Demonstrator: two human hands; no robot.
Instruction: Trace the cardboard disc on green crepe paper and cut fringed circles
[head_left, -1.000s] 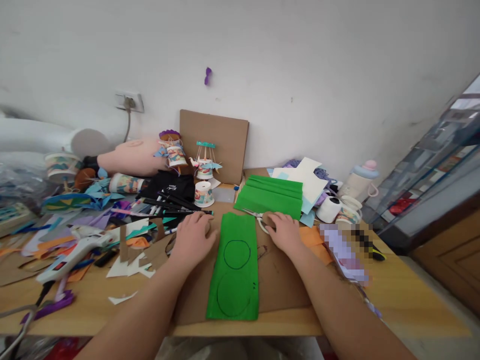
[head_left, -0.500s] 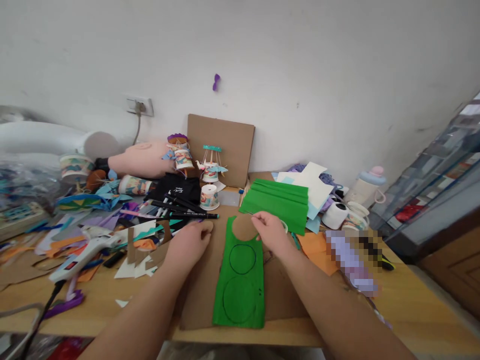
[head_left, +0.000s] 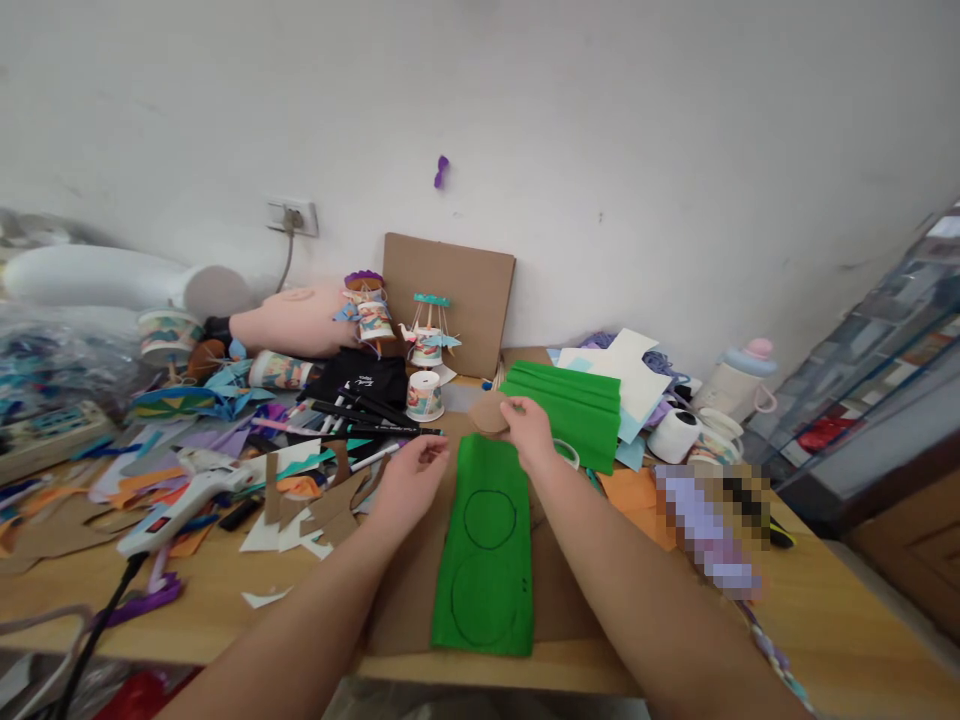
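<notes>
My right hand (head_left: 529,435) pinches the edge of a brown cardboard disc (head_left: 487,411), held just past the far end of a green strip (head_left: 489,467). Two circles outlined in dark pen, one behind the other, mark this strip, with small dark marks beside the nearer one. A sheet of brown cardboard (head_left: 401,610) lies underneath. To the left of the strip, my left hand (head_left: 411,480) is open and holds nothing, its fingers loosely bent near the marker pens (head_left: 375,425).
More green sheets (head_left: 568,405) lie folded behind my right hand. On the left are a glue gun (head_left: 176,510), paper scraps and decorated paper cups. A cardboard panel (head_left: 454,300) leans on the wall. Orange paper (head_left: 637,500) and a bottle (head_left: 739,375) are at right.
My right hand has lifted the cardboard disc off the green strip and moved it away from me. My left hand has shifted slightly right and its fingers have loosened.
</notes>
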